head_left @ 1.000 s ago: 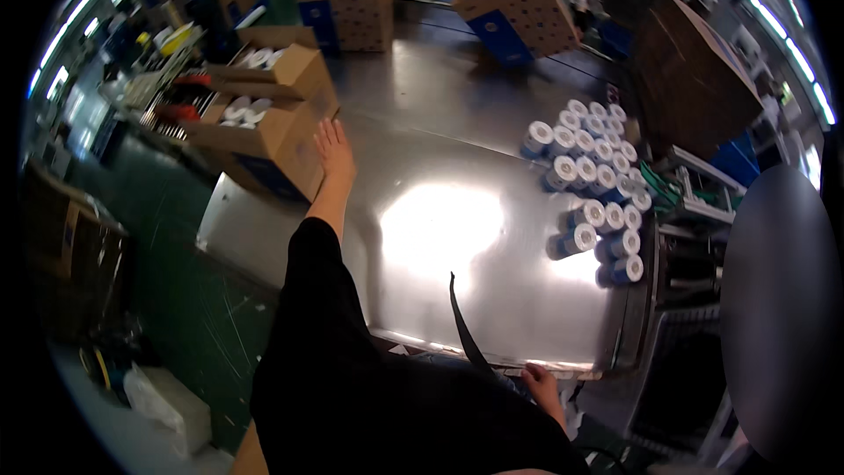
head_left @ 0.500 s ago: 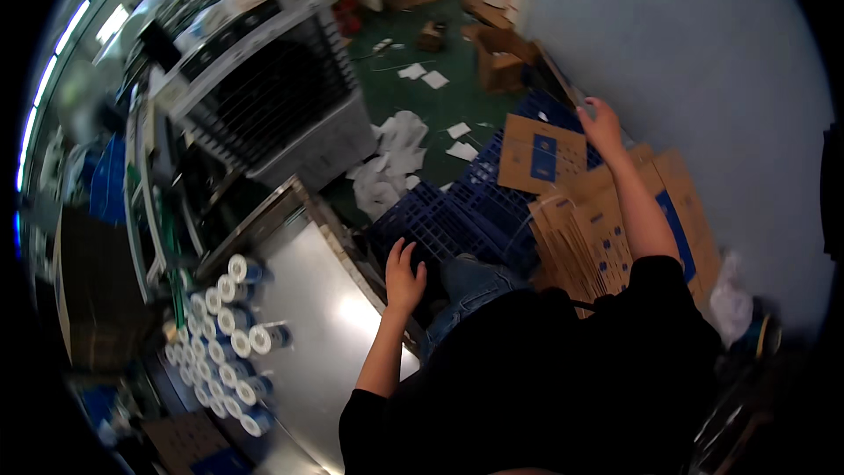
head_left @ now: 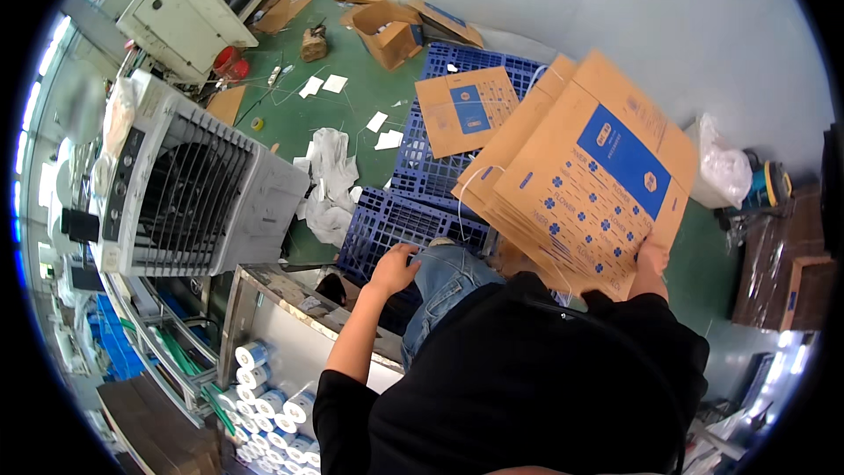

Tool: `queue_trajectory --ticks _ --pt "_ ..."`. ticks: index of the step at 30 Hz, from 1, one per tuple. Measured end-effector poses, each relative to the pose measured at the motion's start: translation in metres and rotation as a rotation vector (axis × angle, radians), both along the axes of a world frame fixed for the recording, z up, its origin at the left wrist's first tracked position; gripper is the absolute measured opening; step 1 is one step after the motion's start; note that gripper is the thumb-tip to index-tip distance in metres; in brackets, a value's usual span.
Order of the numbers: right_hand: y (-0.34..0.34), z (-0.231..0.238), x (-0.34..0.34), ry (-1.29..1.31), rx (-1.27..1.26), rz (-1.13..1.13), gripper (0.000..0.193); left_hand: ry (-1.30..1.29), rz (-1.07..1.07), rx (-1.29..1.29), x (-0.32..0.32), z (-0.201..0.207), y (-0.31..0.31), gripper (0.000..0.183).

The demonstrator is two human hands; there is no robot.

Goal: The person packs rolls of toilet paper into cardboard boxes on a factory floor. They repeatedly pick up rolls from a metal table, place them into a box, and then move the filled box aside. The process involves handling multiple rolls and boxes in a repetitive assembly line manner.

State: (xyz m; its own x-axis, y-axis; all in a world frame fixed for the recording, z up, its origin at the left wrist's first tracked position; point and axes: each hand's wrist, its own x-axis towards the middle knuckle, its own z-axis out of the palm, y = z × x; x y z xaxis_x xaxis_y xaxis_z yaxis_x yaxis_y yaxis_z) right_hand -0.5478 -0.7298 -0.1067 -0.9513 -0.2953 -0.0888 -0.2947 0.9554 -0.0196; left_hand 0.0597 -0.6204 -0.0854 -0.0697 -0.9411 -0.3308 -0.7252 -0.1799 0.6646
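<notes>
My right hand (head_left: pixel 651 261) is closed on the near right edge of a flattened cardboard box (head_left: pixel 580 211), brown with a blue printed panel. This box lies tilted on top of a stack of similar flat boxes (head_left: pixel 492 180), with a white strap (head_left: pixel 463 204) looping out at the stack's left side. My left hand (head_left: pixel 394 269) hangs beside my left knee with its fingers loosely apart, holding nothing. Another flat box (head_left: pixel 428 114) lies alone on the blue plastic pallet (head_left: pixel 413 171) beyond the stack.
At left stand a grey air cooler (head_left: pixel 198 185) and a metal-topped table (head_left: pixel 294 317) bearing several white rolls (head_left: pixel 274 402). White sheeting (head_left: pixel 330 189) and paper scraps litter the green floor. An open carton (head_left: pixel 387 35) sits farther off. A pale wall (head_left: pixel 686 44) runs along the right.
My view has swung to the right. My right hand has come from the stack's far side to its near right edge and taken hold of the top box. My left hand remains free.
</notes>
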Motion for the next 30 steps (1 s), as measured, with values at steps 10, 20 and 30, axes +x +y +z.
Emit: queue_trajectory --ticks 10,20,30 --pt "-0.031 -0.019 0.028 0.182 -0.220 0.480 0.071 0.017 0.208 -0.182 -0.077 -0.007 -0.138 0.074" --pt "-0.100 -0.056 0.151 -0.310 -0.650 0.931 0.065 -0.239 0.996 -0.032 -0.058 0.070 -0.083 0.069" --pt "-0.104 0.063 0.470 -1.926 -0.341 1.279 0.030 0.101 2.143 -0.912 -0.025 0.081 0.249 0.044"
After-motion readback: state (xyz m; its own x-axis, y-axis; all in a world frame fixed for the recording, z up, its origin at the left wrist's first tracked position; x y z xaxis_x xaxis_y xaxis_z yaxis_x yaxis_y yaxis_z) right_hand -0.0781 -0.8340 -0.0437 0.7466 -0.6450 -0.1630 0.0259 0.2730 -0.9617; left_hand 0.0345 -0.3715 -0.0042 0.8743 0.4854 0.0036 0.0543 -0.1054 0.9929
